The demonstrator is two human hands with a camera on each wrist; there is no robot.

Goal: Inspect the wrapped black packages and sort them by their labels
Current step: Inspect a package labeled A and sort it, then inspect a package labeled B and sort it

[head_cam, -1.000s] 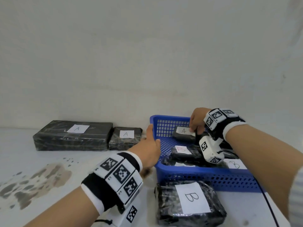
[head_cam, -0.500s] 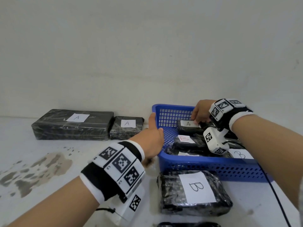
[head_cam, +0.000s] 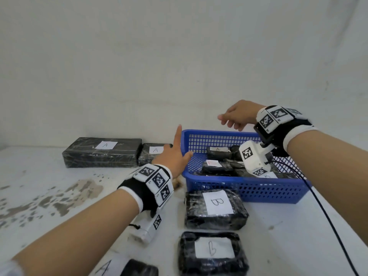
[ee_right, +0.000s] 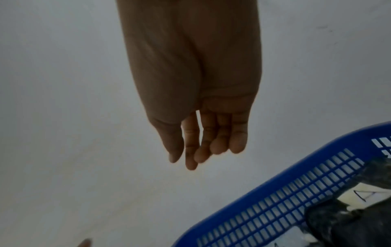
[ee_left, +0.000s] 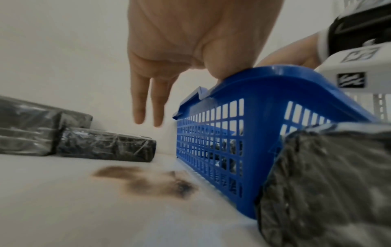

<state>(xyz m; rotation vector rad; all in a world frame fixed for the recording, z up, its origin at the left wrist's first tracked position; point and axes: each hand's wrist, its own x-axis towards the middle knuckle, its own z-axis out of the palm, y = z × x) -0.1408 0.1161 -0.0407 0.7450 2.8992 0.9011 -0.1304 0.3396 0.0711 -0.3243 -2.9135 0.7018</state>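
Observation:
A blue mesh basket holds several wrapped black packages: one labelled A at the back, one with a red B in the middle, and another partly behind my wrist camera. My left hand is at the basket's left rim, thumb resting on it, fingers straight and holding nothing. Above the far rim my right hand hovers with relaxed fingers, empty. The A package's label shows below it in the right wrist view.
Two A packages, a long one and a small one, lie along the back wall left of the basket. Two B packages sit in front of the basket. Another A package is at the bottom edge. The white table is stained.
My right hand has let go of the A package in the basket and risen above the far rim. My left hand stays at the left rim, its fingers now stretched out.

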